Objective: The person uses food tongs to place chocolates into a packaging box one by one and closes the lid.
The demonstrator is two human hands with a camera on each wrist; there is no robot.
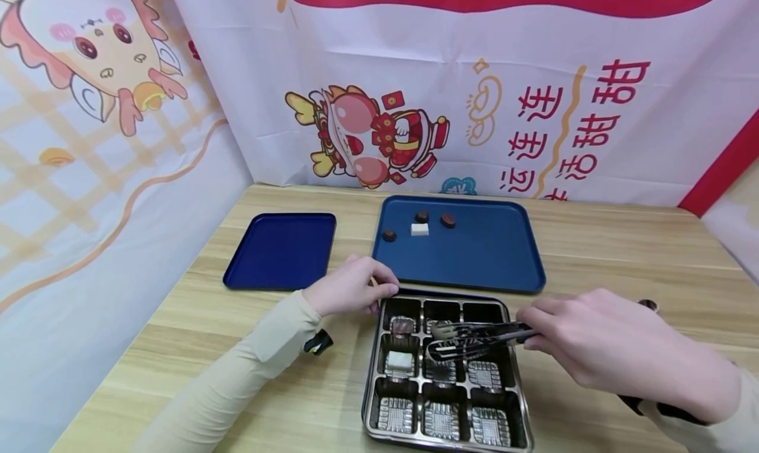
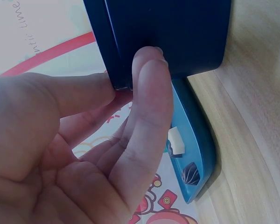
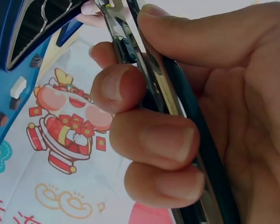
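A dark blue box with a shiny brown compartment insert stands at the front of the table. My left hand pinches its back left corner, thumb on one side and fingers on the other, as the left wrist view shows. My right hand grips metal tongs with dark handles, their tips over the middle compartment. Below the tips, a dark chocolate seems to lie in that compartment, partly covered. A brown chocolate sits in the back left compartment, a white one in the middle left.
Behind the box lies a blue tray bearing a white chocolate and 3 dark ones, such as the leftmost chocolate. A smaller navy tray is at the left. Printed cloth hangs behind the table.
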